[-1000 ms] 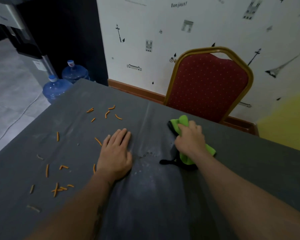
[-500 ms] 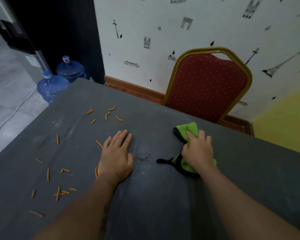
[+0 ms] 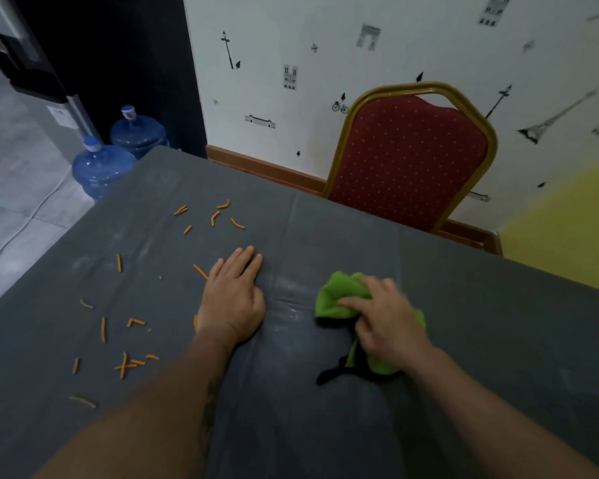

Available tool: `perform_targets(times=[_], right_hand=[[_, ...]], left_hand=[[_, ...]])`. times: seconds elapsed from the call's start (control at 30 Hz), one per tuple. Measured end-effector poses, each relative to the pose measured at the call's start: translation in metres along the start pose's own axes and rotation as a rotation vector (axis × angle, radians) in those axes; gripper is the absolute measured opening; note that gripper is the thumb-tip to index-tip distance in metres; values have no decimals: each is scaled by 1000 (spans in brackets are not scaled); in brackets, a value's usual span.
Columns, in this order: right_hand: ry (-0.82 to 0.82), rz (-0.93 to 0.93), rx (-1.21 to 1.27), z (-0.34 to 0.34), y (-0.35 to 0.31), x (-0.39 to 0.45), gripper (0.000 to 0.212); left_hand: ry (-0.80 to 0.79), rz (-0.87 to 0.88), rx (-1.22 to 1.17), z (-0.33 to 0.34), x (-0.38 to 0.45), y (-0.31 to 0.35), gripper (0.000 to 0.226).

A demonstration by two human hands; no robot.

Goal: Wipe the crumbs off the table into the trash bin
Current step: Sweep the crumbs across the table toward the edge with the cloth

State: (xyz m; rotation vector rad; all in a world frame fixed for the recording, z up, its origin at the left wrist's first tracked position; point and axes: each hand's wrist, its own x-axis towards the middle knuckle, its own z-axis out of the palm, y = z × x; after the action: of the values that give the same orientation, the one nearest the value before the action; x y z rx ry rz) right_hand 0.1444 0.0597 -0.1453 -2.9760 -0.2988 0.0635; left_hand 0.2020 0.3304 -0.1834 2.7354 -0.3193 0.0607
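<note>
Crumbs (image 3: 125, 364) lie scattered on the table (image 3: 325, 426) left of your left hand (image 3: 234, 299), which rests flat, fingers straight, holding nothing. One stick just touches its little-finger side. Your right hand (image 3: 384, 326) grips the green cloth (image 3: 338, 293), bunched on the table just right of your left.

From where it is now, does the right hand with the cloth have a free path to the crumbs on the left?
Probably not straight across. The right hand grips the green cloth, but the left hand lies flat on the table between it and most of the orange crumbs. Lifting the left hand should free the way.
</note>
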Motion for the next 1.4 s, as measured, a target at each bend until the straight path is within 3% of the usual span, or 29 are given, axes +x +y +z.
perform_targets(times=[0.07, 0.17, 0.27, 0.4, 0.47, 0.53, 0.7, 0.83, 1.0, 1.07, 1.2, 1.4], right_hand=[[71, 278, -36, -5, 26, 0, 49], [40, 638, -5, -12, 24, 14, 54], [9, 523, 64, -11, -19, 28, 55], [-41, -2, 24, 3, -65, 17, 60], [-60, -110, -1, 3, -59, 12, 62], [-28, -59, -36, 1, -36, 15, 59], [71, 498, 35, -7, 24, 21, 57], [28, 501, 61, -13, 8, 25, 58], [29, 189, 151, 1, -56, 15, 54], [36, 172, 144, 8, -65, 10, 58], [100, 328, 68, 15, -57, 8, 64], [83, 717, 66, 8, -53, 3, 62]], left_hand=[[5, 1, 16, 0, 0, 1, 69], [5, 3, 46, 0, 0, 3, 69], [10, 13, 68, 0, 1, 4, 69], [5, 15, 91, 2, 1, 3, 68], [5, 15, 93, 2, 2, 3, 68], [6, 4, 96, 2, 2, 2, 68], [21, -4, 114, 5, 2, 2, 69], [12, -8, 117, 4, 3, 2, 70], [1, -11, 129, 3, 3, 3, 70], [-2, -11, 125, 1, 2, 6, 70], [-13, -8, 99, -3, 1, 7, 70], [-38, -2, 56, -5, -3, 5, 69]])
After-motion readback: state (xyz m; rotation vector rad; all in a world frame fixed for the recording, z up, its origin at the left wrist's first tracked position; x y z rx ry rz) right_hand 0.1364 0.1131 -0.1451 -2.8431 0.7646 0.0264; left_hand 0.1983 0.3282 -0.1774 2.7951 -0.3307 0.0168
